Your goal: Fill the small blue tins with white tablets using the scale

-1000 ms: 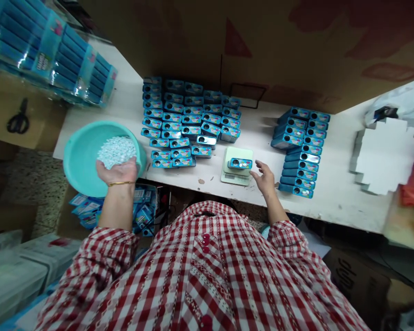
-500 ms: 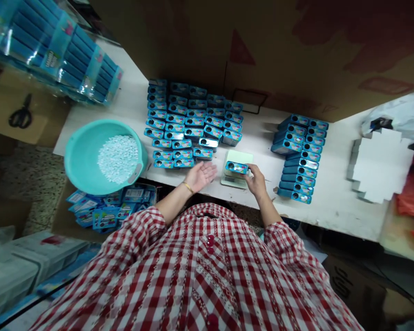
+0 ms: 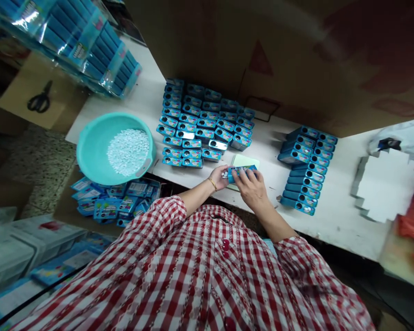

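Note:
My right hand (image 3: 255, 191) grips a small blue tin (image 3: 235, 174) from above, its fingers lying across the tin. The tin is tipped on its side, with its end turned towards my left hand (image 3: 218, 178). A few small white pellets (image 3: 224, 175) lie in the cupped palm of that hand, right at the tin's end. Beneath and behind the tin is a pale green scale (image 3: 246, 161), partly covered by my hands. To the left, a turquoise basin (image 3: 89, 154) holds a heap of white pellets (image 3: 128, 151).
Rows of blue tins (image 3: 197, 124) stand left of the scale, more tins (image 3: 305, 174) to the right. A large cardboard box (image 3: 207, 50) borders the back. White card pieces (image 3: 386, 184) lie far right. Scissors (image 3: 39, 99) rest on cardboard at left; a carton of blue packs (image 3: 113, 202) sits below the basin.
My right hand has lifted the tin off the scale and tipped it towards my left hand. My left hand has moved right to the tin, cupped, with pellets in it.

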`<state>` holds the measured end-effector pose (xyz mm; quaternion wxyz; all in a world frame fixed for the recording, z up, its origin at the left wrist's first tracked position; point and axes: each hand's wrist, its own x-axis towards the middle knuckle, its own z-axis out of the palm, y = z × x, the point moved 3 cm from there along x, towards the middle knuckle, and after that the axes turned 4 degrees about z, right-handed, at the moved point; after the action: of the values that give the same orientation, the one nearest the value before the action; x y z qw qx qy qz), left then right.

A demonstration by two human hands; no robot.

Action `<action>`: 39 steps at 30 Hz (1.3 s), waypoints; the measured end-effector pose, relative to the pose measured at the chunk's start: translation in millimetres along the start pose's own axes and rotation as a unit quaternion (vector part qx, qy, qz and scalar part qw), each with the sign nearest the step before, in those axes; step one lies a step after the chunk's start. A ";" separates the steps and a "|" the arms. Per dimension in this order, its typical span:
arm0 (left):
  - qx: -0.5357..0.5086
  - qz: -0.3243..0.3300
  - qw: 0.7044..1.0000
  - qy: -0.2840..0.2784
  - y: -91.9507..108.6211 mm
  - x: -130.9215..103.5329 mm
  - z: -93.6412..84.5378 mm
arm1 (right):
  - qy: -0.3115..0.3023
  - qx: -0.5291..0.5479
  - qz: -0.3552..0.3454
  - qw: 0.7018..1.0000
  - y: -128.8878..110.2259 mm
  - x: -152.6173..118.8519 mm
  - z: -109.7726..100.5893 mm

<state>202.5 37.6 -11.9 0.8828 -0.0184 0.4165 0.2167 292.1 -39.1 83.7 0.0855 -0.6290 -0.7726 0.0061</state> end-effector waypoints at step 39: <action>0.024 0.018 0.995 0.097 24.6 -63.9 -58.2 | 0.121 0.459 0.367 0.800 91.2 -81.9 83.6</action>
<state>114.7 24.1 1.3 0.8342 -0.0106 0.5056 0.2200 384.8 -91.5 -19.6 0.4483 -0.7484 -0.3741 0.3147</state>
